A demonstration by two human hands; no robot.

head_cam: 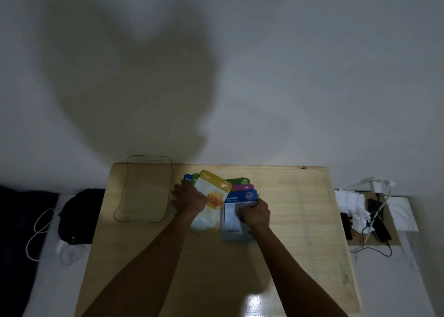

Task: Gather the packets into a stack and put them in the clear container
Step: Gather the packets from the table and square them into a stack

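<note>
Yellow packet (pixel 212 190) tops the fanned packets (pixel 238 181) right of the clear container (pixel 144 191); left hand (pixel 189 197) fingers curl around them, right hand (pixel 254 214) fingers pinch the blue packet (pixel 241 196).

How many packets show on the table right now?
6 visible. At the left hand: far-left blue, left green, yellow. At the right hand: right green, magenta, right blue. Overlap may hide more.

Yellow packet (pixel 212 188) on top, green (pixel 237 181), magenta (pixel 243 187) and blue (pixel 242 195) beside it, pale wood-grain bench (pixel 300 220).
</note>
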